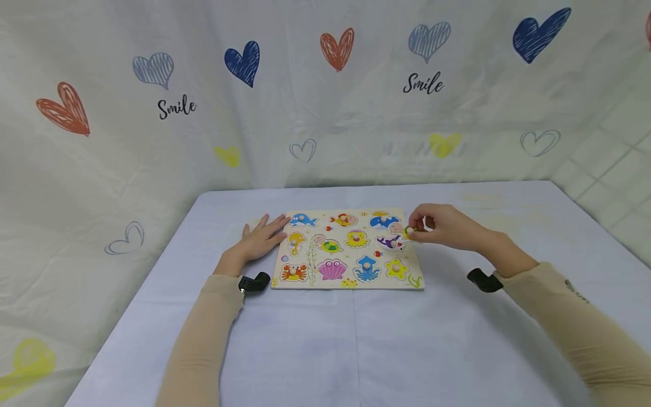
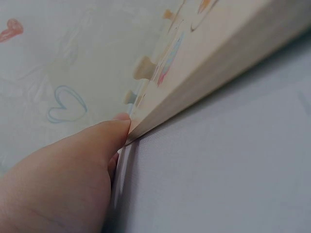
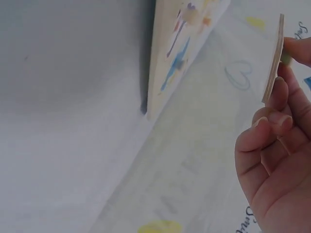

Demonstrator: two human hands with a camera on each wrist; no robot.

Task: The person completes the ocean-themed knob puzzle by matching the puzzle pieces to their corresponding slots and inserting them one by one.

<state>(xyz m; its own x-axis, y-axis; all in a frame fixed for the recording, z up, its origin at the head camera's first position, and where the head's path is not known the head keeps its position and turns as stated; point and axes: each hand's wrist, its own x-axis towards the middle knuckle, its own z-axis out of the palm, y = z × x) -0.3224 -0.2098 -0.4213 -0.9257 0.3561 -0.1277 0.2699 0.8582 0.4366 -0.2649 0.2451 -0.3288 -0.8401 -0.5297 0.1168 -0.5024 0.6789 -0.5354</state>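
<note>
A wooden sea-animal peg puzzle board point(image 1: 305, 288) lies flat on the table. My left hand point(image 1: 258, 240) rests at its left edge with fingers spread, and in the left wrist view the thumb point(image 2: 104, 133) touches the board's corner. Over the board's right edge, my right hand point(image 1: 442, 226) pinches a thin puzzle piece point(image 3: 274, 60) by its knob. In the head view this piece shows a pink head and a green and yellow part, like a turtle. A turtle picture point(image 1: 331, 246) on the board shows no knob.
Knobbed pieces on the board include a crab point(image 1: 294, 273), a blue squid point(image 1: 367, 269) and a yellow starfish point(image 1: 396, 269). A white cloth covers the table point(image 1: 315, 345). Behind it hangs a curtain point(image 1: 285, 113) printed with hearts.
</note>
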